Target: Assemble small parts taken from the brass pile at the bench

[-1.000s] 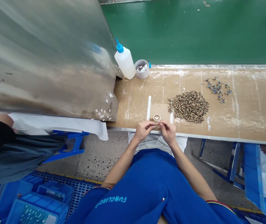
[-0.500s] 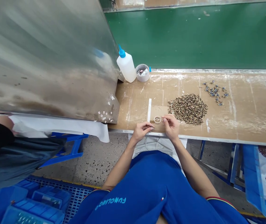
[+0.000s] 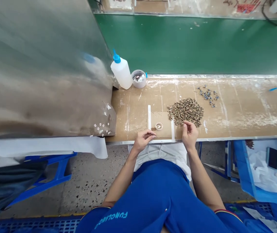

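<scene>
on the cardboard-covered desk point(image 3: 240, 105), a pile of small metal fittings point(image 3: 186, 110) lies right of centre, the right hand point(image 3: 190, 132) at its lower edge, the left hand point(image 3: 142, 139) near a small round dish point(image 3: 156, 126); i cannot tell either grip's state. fittings look light, hard: best pinched singly.

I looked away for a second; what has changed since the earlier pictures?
The right hand has moved away from the left hand, rightward to the near edge of the parts pile. Anything taken or let go is too small to tell. The left hand stays near the small dish; the bottle hasn't moved.
</scene>
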`<action>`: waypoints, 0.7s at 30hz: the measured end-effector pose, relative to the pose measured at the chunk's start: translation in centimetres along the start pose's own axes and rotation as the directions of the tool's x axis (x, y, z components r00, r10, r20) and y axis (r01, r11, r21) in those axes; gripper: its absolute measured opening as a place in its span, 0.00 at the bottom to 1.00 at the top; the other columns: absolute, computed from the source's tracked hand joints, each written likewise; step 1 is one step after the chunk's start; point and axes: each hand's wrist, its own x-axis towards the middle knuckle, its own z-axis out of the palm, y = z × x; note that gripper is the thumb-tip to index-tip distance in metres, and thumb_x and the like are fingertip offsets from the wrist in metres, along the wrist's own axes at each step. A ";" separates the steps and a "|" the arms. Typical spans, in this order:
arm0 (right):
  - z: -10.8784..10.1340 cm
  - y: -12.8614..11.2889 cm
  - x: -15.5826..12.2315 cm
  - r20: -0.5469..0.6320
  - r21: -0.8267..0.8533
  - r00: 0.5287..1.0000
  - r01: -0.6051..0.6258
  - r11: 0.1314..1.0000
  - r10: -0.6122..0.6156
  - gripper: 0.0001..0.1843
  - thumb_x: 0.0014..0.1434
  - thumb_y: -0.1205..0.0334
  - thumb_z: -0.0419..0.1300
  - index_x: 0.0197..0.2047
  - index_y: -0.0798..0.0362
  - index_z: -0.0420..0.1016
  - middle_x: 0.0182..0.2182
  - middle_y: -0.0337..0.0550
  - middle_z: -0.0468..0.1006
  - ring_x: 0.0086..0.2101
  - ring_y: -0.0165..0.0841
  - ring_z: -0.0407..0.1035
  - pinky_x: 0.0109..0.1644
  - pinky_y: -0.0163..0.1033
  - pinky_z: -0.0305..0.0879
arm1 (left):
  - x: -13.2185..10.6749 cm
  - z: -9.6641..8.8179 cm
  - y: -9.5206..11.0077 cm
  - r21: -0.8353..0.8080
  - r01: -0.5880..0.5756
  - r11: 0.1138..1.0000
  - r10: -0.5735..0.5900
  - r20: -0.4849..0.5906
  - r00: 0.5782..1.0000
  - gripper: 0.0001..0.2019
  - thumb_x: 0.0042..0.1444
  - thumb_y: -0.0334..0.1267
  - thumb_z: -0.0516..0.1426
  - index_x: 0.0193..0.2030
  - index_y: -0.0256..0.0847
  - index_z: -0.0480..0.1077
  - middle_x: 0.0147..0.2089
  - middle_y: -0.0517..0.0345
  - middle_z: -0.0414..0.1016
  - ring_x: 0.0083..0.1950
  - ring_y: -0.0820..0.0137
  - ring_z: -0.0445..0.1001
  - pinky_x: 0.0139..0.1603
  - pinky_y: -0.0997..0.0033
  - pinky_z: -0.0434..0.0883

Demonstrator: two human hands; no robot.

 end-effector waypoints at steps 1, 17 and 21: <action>-0.6 0.4 0.0 -0.023 -0.038 1.000 -0.004 0.999 0.003 0.13 0.66 0.54 0.54 0.42 0.53 0.74 0.35 0.47 0.78 0.34 0.37 0.73 0.38 0.43 0.71 | 0.0 0.0 0.0 0.004 -0.002 1.000 0.002 0.008 1.000 0.14 0.54 0.46 0.66 0.34 0.35 0.77 0.33 0.52 0.79 0.33 0.71 0.77 0.33 0.75 0.75; 0.6 1.9 -1.2 0.035 -0.223 0.998 0.062 0.973 -0.055 0.13 0.64 0.60 0.53 0.45 0.53 0.77 0.39 0.49 0.72 0.36 0.39 0.70 0.44 0.48 0.71 | 0.3 -0.3 0.4 0.143 -0.101 0.985 0.083 0.124 0.989 0.10 0.55 0.42 0.63 0.33 0.36 0.76 0.32 0.54 0.79 0.30 0.73 0.75 0.31 0.76 0.73; 0.1 2.2 -1.2 0.080 -0.192 0.992 0.110 0.975 -0.096 0.13 0.64 0.63 0.51 0.44 0.53 0.77 0.38 0.49 0.74 0.36 0.39 0.70 0.45 0.48 0.71 | -0.1 -0.1 0.2 0.167 -0.120 0.979 0.111 0.061 0.992 0.11 0.56 0.44 0.62 0.33 0.36 0.76 0.31 0.55 0.78 0.29 0.73 0.74 0.31 0.76 0.72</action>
